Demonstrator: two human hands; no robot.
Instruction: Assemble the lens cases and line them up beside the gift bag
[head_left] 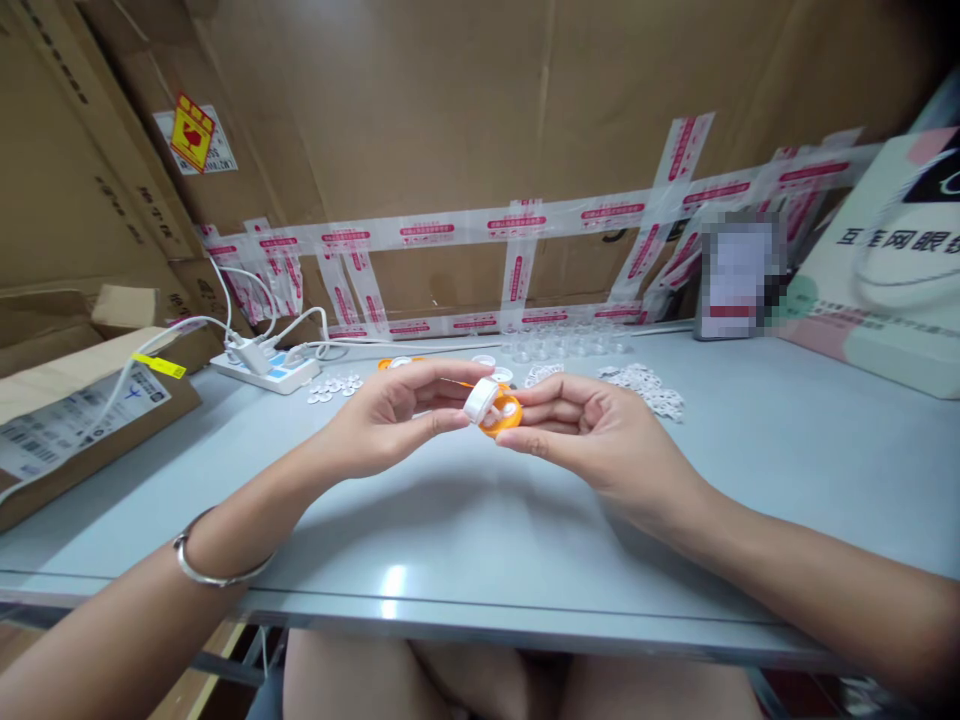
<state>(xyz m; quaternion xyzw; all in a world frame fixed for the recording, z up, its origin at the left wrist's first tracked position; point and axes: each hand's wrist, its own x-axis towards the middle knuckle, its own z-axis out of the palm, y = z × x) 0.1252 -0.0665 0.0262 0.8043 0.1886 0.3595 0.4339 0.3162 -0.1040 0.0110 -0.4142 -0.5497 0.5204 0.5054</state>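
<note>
Centrally held: a small orange case (504,414) with a white cap (480,400), lifted clear of the counter (465,540), its cap end tilted up toward the left.
Left hand (390,415): thumb and fingers pinched shut on the white cap.
Right hand (592,430): fingers closed around the orange case from the right.
Open room: bare counter toward the near edge; white discs (646,386) and a power strip (266,371) along the far edge.

Single head-worn view, looking forward and down across the grey surface (750,470) toward a taped cardboard wall (450,130); both forearms enter close from below.
</note>
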